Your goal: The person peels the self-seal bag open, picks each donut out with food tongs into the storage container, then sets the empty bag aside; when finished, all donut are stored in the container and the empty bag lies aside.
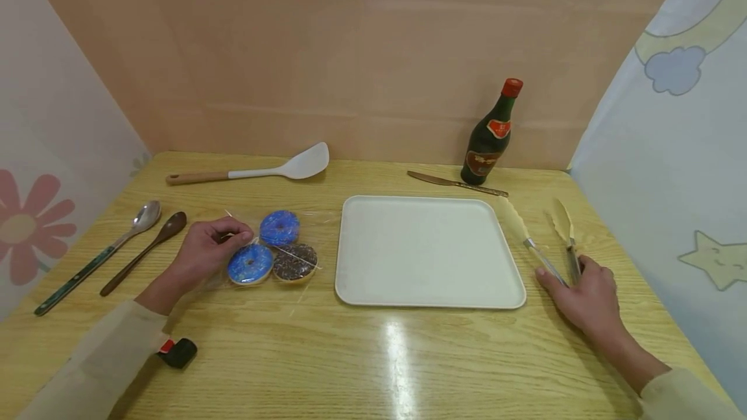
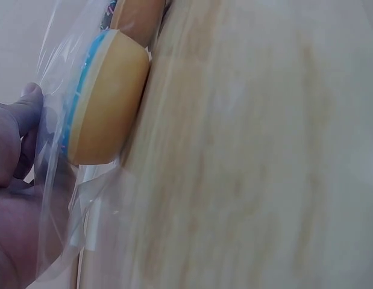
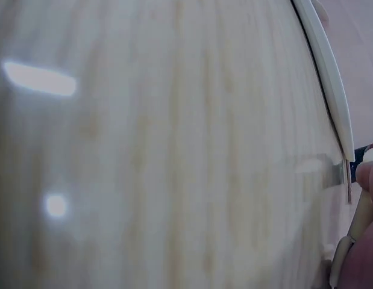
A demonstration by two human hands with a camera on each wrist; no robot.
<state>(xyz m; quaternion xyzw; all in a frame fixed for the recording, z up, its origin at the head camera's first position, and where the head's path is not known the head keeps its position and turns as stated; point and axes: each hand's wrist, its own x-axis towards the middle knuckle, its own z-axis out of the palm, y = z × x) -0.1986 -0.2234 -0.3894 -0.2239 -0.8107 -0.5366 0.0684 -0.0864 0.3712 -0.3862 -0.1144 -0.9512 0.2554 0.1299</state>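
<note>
Three toy donuts lie in a clear plastic bag left of the white tray [image 1: 428, 251]: two blue-topped, one of them the near donut [image 1: 249, 264], and a brown one [image 1: 295, 262]. My left hand [image 1: 207, 248] pinches the bag's plastic at its left side, beside the near blue donut. In the left wrist view the fingers of that hand [image 2: 20, 198] are against the clear film, next to a donut [image 2: 108, 99]. Right of the tray, my right hand [image 1: 589, 293] holds the tongs [image 1: 548, 258] by the handles, their cream tips spread apart.
A white spatula [image 1: 306, 162] lies at the back left, a metal spoon [image 1: 146, 216] and a wooden spoon [image 1: 170, 227] at the left. Behind the tray are a knife [image 1: 455, 182] and a green bottle [image 1: 489, 141], which leans right. The tray [image 3: 334, 84] edges the right wrist view.
</note>
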